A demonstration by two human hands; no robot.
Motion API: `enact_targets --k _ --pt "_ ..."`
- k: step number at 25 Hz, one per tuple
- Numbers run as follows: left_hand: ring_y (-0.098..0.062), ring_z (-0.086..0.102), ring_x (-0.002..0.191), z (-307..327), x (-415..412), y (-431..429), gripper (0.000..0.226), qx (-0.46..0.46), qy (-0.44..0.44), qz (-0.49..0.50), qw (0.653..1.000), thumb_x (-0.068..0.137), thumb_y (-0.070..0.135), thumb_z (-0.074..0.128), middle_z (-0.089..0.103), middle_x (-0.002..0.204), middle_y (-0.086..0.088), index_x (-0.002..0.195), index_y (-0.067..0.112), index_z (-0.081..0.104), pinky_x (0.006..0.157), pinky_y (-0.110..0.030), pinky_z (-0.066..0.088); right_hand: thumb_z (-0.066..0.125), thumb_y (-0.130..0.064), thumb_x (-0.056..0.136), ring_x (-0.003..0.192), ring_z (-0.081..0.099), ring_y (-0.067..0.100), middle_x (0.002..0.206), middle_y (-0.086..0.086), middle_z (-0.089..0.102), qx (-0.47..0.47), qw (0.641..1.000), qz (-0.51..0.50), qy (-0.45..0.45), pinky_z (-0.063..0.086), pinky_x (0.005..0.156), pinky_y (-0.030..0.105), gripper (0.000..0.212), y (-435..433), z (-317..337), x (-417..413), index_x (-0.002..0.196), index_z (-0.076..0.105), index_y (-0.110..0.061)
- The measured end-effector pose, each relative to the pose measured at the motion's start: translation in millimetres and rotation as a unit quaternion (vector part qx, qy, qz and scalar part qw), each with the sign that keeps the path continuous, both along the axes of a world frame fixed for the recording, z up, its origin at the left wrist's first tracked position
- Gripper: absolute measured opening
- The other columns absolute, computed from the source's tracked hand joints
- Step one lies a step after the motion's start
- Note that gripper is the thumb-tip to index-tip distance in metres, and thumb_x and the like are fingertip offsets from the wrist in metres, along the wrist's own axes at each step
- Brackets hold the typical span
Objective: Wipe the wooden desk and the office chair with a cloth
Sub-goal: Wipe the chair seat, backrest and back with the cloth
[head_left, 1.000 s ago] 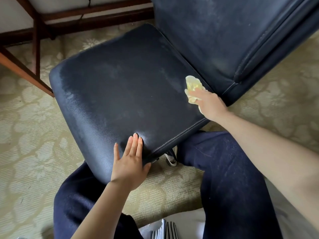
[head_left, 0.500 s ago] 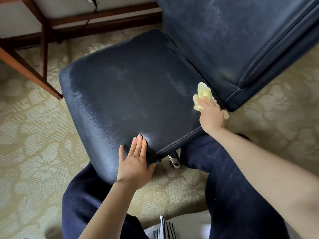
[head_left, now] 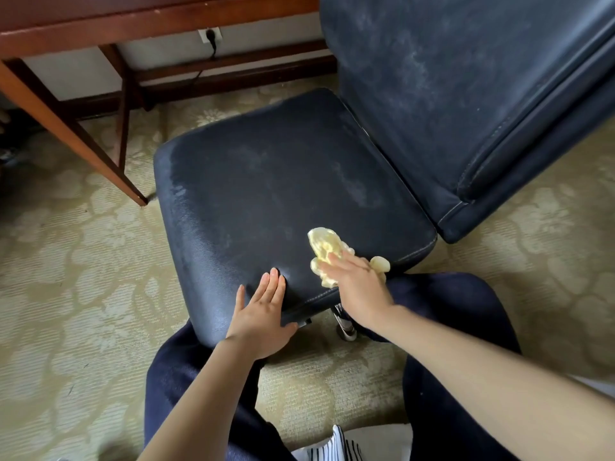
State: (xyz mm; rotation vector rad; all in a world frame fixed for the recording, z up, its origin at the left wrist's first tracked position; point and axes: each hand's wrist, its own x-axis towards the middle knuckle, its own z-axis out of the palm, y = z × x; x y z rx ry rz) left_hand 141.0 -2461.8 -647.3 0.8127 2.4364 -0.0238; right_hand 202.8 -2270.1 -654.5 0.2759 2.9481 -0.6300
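Cloth point(head_left: 324, 247) under right hand point(head_left: 357, 287), at edge of chair seat point(head_left: 266, 181)

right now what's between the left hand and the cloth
Only a bare strip of the dark chair seat. Nothing lies between the left hand and the yellow cloth under the right hand. The head view shows it.

The right hand point(head_left: 359, 289) covers the near half of the cloth point(head_left: 324, 244) on the chair seat point(head_left: 266, 188), and its fingers are smeared by blur. Behind the seat, the backrest point(head_left: 449, 94) runs off the top and right edges. The desk point(head_left: 100, 24) left of the seat is cropped too. Under the seat I see only a chrome stub point(head_left: 344, 324).
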Motion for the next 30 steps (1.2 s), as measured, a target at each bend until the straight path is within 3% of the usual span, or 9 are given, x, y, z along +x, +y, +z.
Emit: enact_targets --k 5,9,12,17,20,24,27,30 --pt "-0.004 -0.022 0.140 0.0 -4.1 -29.0 0.079 0.050 0.021 0.010 0.998 0.096 0.043 0.041 -0.021 0.156 0.008 0.150 0.021 -0.012 0.112 -0.037 -0.016 0.049 0.004 0.087 0.137 0.024 0.026 0.149 0.001 0.034 -0.026 0.998 0.050 0.000 0.024 0.109 0.033 0.062 -52.4 7.7 1.1 0.139 0.044 -0.028" --pt "-0.025 -0.014 0.145 0.6 2.1 -59.6 0.082 0.025 0.060 0.148 0.987 0.095 0.041 0.043 -0.018 0.157 -0.012 0.150 0.012 -0.011 0.117 -0.042 -0.003 0.045 0.005 0.086 0.139 0.019 0.024 0.147 0.001 0.036 -0.043 0.991 0.128 -0.009 0.016 0.110 0.033 0.056 -86.7 12.1 -5.5 0.135 0.049 -0.023" --pt "-0.026 -0.007 0.146 -2.7 4.9 -68.7 0.083 0.010 0.009 0.212 0.977 0.095 0.040 0.045 -0.011 0.158 -0.015 0.150 0.008 -0.008 0.117 -0.045 0.000 0.043 0.004 0.088 0.142 0.016 0.023 0.149 0.002 0.035 -0.060 0.987 0.150 -0.019 0.011 0.111 0.031 0.052 -110.2 13.9 -10.4 0.134 0.051 -0.018" --pt "-0.024 -0.002 0.147 -5.1 -1.7 -71.7 0.082 -0.012 -0.013 0.194 0.981 0.093 0.038 0.047 -0.007 0.158 -0.013 0.150 0.009 -0.004 0.116 -0.045 0.007 0.038 0.005 0.093 0.144 0.011 0.014 0.156 -0.008 0.021 -0.117 0.981 0.150 -0.032 0.012 0.114 0.027 0.059 -85.5 10.5 -5.0 0.135 0.049 -0.034" --pt "-0.023 0.002 0.146 -2.1 1.1 -71.1 0.080 -0.021 -0.020 0.179 0.983 0.093 0.036 0.046 -0.005 0.158 -0.013 0.150 0.009 -0.003 0.116 -0.043 0.010 0.039 0.001 0.094 0.144 0.010 0.015 0.155 -0.008 0.023 -0.104 0.988 0.111 -0.041 0.014 0.117 0.033 0.055 -54.1 8.4 4.2 0.138 0.046 -0.032" --pt "-0.031 0.034 0.134 5.4 12.4 -60.2 0.073 -0.032 0.015 0.143 0.989 0.092 0.037 0.045 0.011 0.157 -0.015 0.148 0.007 0.009 0.106 -0.033 0.026 0.033 -0.037 0.096 0.142 0.014 0.007 0.153 -0.018 0.023 -0.137 0.990 -0.007 -0.026 0.017 0.108 0.022 0.042 -8.5 11.1 17.9 0.136 0.045 -0.041" --pt "-0.034 0.045 0.122 14.9 20.3 -48.5 0.068 -0.031 -0.004 0.135 0.990 0.091 0.029 0.043 0.016 0.156 -0.012 0.148 0.008 0.012 0.093 -0.032 0.035 0.032 -0.005 0.098 0.143 0.013 0.011 0.154 -0.014 0.022 -0.078 0.991 -0.092 -0.053 0.020 0.110 0.031 0.057 20.4 15.5 26.3 0.135 0.041 -0.047" --pt "-0.034 0.043 0.126 22.8 31.3 -32.3 0.069 -0.038 -0.032 0.138 0.989 0.091 0.024 0.039 0.009 0.158 -0.014 0.150 0.006 0.007 0.094 -0.031 0.036 0.033 0.000 0.095 0.133 0.037 0.021 0.154 -0.006 0.023 -0.082 0.977 -0.178 -0.088 0.036 0.098 0.028 0.064 30.4 19.3 21.3 0.136 0.038 -0.049"
